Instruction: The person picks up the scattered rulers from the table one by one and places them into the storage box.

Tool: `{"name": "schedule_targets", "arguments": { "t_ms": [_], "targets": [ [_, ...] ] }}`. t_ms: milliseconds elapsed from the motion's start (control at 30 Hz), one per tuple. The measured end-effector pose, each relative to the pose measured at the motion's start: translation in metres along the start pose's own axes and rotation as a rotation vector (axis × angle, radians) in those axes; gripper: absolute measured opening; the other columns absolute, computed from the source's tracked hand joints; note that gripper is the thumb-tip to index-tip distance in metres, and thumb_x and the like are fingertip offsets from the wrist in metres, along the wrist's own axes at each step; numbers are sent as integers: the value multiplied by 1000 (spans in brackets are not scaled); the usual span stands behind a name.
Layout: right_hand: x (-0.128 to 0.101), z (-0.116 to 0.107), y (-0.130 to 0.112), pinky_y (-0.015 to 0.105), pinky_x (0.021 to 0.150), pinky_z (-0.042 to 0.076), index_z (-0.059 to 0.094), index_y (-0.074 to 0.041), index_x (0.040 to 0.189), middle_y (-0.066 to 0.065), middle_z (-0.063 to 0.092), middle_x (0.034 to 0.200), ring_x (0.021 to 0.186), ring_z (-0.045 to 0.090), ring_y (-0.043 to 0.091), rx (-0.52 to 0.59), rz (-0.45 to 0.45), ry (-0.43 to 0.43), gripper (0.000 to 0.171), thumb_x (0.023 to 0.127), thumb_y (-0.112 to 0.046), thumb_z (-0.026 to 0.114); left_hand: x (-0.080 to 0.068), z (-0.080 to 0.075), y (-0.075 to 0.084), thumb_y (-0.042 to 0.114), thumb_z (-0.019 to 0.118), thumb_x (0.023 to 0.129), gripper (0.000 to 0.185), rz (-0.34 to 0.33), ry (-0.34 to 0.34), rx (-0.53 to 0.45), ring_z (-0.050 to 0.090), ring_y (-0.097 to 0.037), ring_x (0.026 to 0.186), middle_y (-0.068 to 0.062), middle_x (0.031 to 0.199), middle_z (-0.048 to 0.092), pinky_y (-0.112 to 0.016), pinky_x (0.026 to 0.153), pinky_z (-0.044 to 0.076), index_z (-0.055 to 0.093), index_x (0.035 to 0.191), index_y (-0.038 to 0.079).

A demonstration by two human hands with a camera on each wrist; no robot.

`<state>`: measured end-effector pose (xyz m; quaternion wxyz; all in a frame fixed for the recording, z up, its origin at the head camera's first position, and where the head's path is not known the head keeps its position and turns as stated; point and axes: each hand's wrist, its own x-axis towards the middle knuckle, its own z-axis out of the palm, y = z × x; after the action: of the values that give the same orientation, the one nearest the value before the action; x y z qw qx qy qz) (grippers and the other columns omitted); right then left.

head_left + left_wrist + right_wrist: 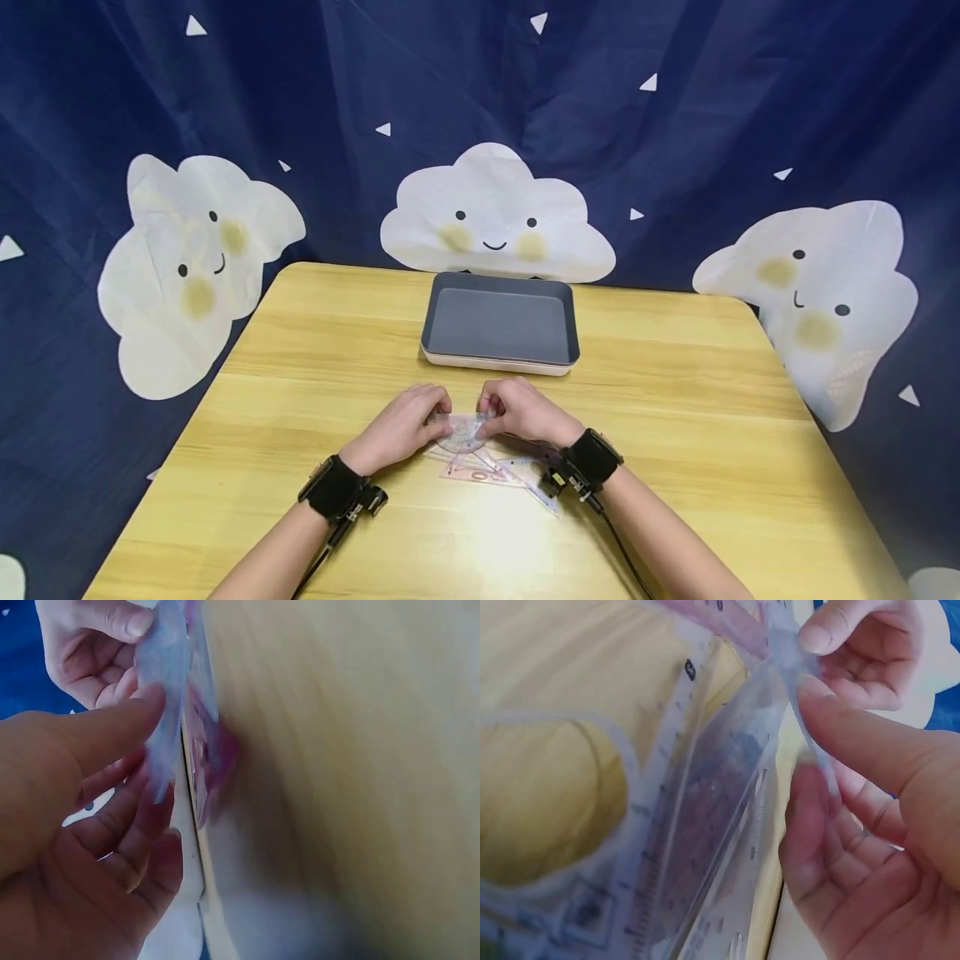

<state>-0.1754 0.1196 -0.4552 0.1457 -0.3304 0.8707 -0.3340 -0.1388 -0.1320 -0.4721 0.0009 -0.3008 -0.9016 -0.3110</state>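
Hands meeting at table centre, head view: left hand [397, 427] and right hand [525, 411] pinching clear protractor [462, 432] above other rulers [495, 472]; grey tray [500, 323] at twelve o'clock, nothing in it, sorting seemingly unstarted. Left wrist: thumb and fingers clamped on protractor edge. Right wrist: thumb pressed on same edge, set square [667, 847] lying at eight o'clock.

A light wooden table [675, 400] stood before a navy curtain [675, 125]. Smiling white clouds [495, 212] and small triangles patterned the cloth.
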Motion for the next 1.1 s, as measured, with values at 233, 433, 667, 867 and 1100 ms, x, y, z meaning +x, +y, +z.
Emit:
{"name": "schedule_targets", "arguments": {
  "t_ms": [233, 433, 667, 867, 1100],
  "targets": [
    [0, -9, -2, 28, 65, 59, 72, -3, 98, 3, 74, 82, 70, 70, 14, 200, -4, -26, 7, 95, -7, 77, 4, -8, -7, 5, 74, 97, 11, -80, -87, -343, 67, -9, 83, 2, 91, 70, -29, 77, 58, 67, 105, 7],
    [2, -21, -5, 38, 64, 63, 71, -3, 96, 11, 74, 81, 69, 73, 29, 304, 29, 3, 4, 99, -6, 72, 16, -26, -7, 8, 73, 98, 10, -93, -78, -398, 70, -11, 87, 0, 96, 73, -29, 80, 59, 71, 107, 5],
    [12, -43, -5, 50, 68, 62, 73, 0, 99, 9, 75, 80, 72, 73, 35, 295, -3, 108, 6, 99, -6, 72, 47, -51, -8, 7, 71, 99, 12, -60, -78, -354, 71, -13, 89, -1, 100, 75, -30, 81, 60, 71, 110, 3],
    [31, -63, -5, 47, 71, 63, 75, -2, 100, 9, 76, 82, 75, 74, 37, 326, 25, 159, 4, 98, -5, 72, 76, -69, -16, 8, 73, 98, 8, -52, -69, -319, 71, -15, 84, 0, 94, 76, -33, 77, 59, 72, 106, 5],
    [58, -81, 6, 35, 70, 63, 73, 1, 102, 14, 75, 83, 73, 73, 24, 345, 67, 189, 7, 100, -4, 69, 110, -85, -29, 9, 74, 98, 5, -68, -52, -275, 70, -17, 84, -2, 92, 76, -35, 80, 57, 72, 102, 8]
  ]
}}
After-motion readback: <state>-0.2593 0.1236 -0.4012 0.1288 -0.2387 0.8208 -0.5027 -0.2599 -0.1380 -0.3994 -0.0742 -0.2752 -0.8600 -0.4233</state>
